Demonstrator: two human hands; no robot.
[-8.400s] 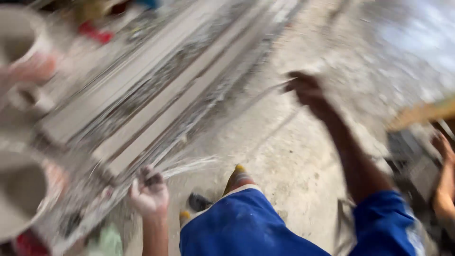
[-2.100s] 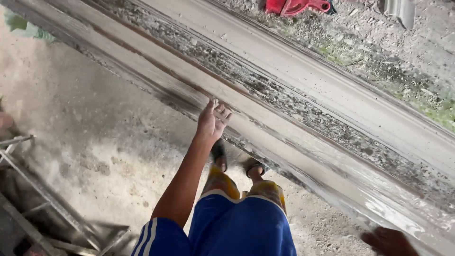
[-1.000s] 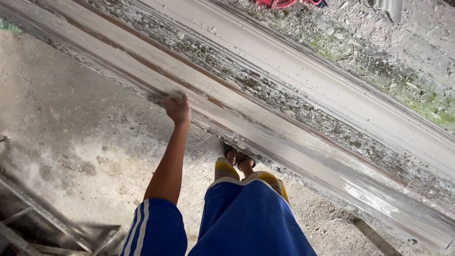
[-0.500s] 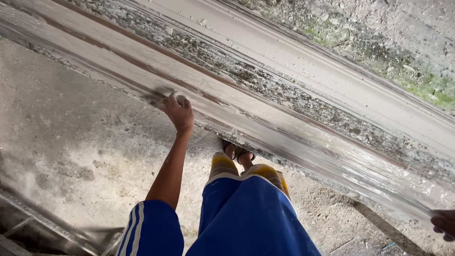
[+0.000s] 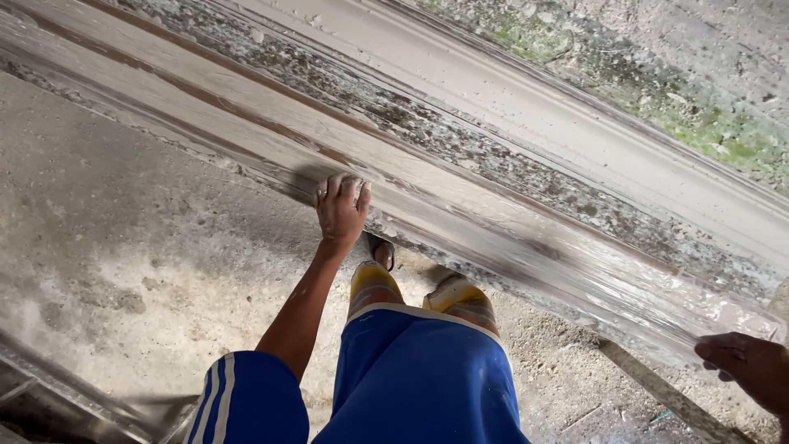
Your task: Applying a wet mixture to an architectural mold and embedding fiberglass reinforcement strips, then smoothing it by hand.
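A long pale moulded strip (image 5: 493,222), wet and shiny with plaster, runs slantwise from the upper left corner of the view down to the right edge, lying on a raised casting bed (image 5: 460,156) crusted with grey residue. The left hand (image 5: 342,207) lies flat on the strip's near edge, fingers spread and pressed against the surface, gripping nothing. The right hand (image 5: 748,370) sits at the strip's lower right end, fingers curled against its edge; whether they close on it, I cannot tell. A second pale strip (image 5: 575,123) runs parallel beyond. Below, blue shorts (image 5: 411,378) and sandalled feet (image 5: 456,292) stand on the rough concrete floor (image 5: 123,247).
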